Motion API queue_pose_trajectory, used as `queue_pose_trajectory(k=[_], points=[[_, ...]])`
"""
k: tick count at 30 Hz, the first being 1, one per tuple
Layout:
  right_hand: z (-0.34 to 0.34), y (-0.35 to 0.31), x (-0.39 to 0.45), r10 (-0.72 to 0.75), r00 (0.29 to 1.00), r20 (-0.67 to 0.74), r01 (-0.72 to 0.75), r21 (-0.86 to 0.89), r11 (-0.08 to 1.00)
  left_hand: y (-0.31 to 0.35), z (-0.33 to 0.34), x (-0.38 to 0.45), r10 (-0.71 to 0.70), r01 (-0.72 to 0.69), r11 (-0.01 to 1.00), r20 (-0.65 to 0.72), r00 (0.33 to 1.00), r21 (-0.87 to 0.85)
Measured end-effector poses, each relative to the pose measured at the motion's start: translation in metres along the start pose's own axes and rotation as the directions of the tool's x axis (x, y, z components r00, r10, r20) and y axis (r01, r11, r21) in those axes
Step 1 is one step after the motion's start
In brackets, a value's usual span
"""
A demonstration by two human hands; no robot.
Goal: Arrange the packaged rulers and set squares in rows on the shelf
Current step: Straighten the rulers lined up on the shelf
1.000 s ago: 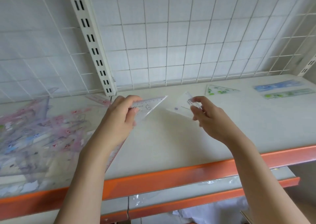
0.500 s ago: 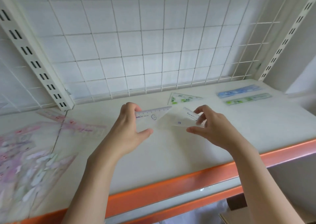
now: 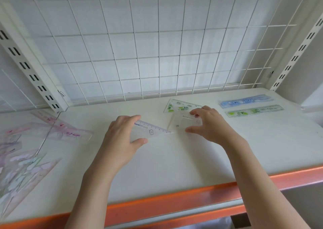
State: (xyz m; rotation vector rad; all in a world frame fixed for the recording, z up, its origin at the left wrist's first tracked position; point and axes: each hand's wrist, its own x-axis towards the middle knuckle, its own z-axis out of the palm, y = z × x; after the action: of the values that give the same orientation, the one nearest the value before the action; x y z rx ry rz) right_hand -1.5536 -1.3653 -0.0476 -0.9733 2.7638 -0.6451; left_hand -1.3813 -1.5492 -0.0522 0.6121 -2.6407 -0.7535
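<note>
- The left hand [image 3: 122, 138] grips a clear plastic set square with a purple-printed scale edge [image 3: 152, 130], fingers curled over its top edge and thumb under its lower edge; the long point of this triangle aims right and lies low over the white shelf board [image 3: 174, 159].
- The right hand [image 3: 208, 125] pinches a second clear plastic set square in a see-through sleeve [image 3: 181, 124], fingertips on its upper edge, thumb at its lower edge; it sits just right of the first, their tips nearly meeting.
- Just behind the right hand lies a green-printed transparent set square [image 3: 180, 106], flat on the board.
- Further right, a blue packaged straight ruler [image 3: 246, 101] and a green packaged straight ruler [image 3: 255, 110] lie side by side, parallel, the blue one nearer the white wire grid back panel [image 3: 157, 45].
- At the far left a loose heap of pink and purple packaged rulers and set squares [image 3: 26, 148] overlaps untidily.
- An orange front rail [image 3: 174, 202] edges the shelf.
</note>
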Motion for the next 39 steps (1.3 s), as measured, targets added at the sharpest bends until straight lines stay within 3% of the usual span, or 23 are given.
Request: queue_pose_trajectory(k=[8, 23, 30, 39], points=[[-0.001, 0.006, 0.005, -0.024, 0.997, 0.070, 0.022, 0.026, 0.999, 0.012, 0.012, 0.004, -0.081, 0.080, 0.995, 0.000, 0.997, -0.061], [-0.035, 0.060, -0.026, 0.067, 0.995, -0.076, -0.059, 0.094, 0.994, 0.088, 0.066, 0.066, 0.067, -0.107, 0.988, 0.307, 0.949, 0.114], [-0.035, 0.057, -0.027, 0.060, 0.995, -0.076, -0.053, 0.095, 0.994, 0.093, 0.073, 0.068, 0.041, -0.141, 0.943, 0.313, 0.949, 0.303], [-0.021, 0.019, -0.020, -0.053, 0.996, -0.070, 0.058, 0.081, 0.995, 0.068, 0.040, 0.048, -0.005, -0.081, 0.917, 0.215, 0.977, 0.390]])
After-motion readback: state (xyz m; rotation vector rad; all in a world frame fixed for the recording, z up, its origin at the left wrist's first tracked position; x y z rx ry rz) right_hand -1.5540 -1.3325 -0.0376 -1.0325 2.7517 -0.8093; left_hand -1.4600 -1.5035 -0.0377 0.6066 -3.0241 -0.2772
